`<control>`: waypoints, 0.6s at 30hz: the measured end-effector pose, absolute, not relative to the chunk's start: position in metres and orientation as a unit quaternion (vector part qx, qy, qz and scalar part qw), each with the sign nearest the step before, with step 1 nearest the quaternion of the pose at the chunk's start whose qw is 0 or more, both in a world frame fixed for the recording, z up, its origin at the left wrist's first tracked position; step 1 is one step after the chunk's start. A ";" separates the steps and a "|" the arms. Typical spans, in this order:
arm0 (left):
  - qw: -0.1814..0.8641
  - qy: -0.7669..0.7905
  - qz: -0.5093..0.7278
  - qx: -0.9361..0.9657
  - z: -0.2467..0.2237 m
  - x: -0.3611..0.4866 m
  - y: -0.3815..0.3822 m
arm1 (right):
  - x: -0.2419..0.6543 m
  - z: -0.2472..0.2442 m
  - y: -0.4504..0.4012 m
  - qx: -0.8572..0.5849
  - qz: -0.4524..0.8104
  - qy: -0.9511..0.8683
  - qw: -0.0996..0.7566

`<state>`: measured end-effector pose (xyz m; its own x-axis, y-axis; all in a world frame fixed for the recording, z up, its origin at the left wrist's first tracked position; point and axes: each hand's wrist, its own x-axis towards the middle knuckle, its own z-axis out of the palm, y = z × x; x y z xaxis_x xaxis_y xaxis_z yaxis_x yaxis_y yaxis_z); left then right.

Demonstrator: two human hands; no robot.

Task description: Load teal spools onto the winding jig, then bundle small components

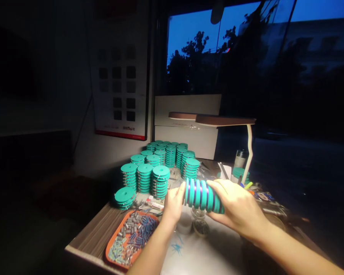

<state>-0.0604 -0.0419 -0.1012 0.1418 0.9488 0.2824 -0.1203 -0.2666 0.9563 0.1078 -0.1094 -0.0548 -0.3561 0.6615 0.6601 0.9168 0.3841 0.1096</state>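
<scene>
Left hand (174, 200): fingers pinched the near end of the teal disc stack (202, 194) | Right hand (236, 202): fingers wrapped its other end | Stack: lay sideways between both hands, above the table (212, 250) | Surroundings: orange tray (109, 244) of small parts stood left, upright disc stacks (145, 177) behind.

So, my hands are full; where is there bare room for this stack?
Mostly bare: the pale surface between left forearm and right forearm, nearer than the small dishes, and the wood strip left of the orange tray. Crowded: beyond the held stack, with teal stacks, and below the lamp arm.
</scene>
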 end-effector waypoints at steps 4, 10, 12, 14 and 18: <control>0.462 0.349 0.572 0.581 -0.100 -0.052 -0.041 | 0.106 -0.075 -0.112 -0.422 -0.441 -0.742 0.277; 0.461 0.361 0.583 0.562 -0.100 -0.048 -0.040 | 0.114 -0.033 -0.100 -0.533 -0.040 -0.807 0.252; 0.472 0.371 0.577 0.554 -0.098 -0.047 -0.040 | 0.119 -0.020 -0.093 -0.536 0.039 -0.812 0.229; 0.489 0.375 0.569 0.544 -0.095 -0.047 -0.042 | 0.121 -0.013 -0.088 -0.528 0.078 -0.817 0.218; 0.547 0.363 0.548 0.518 -0.091 -0.057 -0.054 | 0.117 -0.012 -0.094 -0.539 0.073 -0.807 0.231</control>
<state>-0.0569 -0.0542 -0.0906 0.1347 0.9761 0.1706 -0.2230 -0.1379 0.9650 0.1174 -0.0938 -0.0120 -0.3132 0.9029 0.2943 0.8358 0.4093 -0.3660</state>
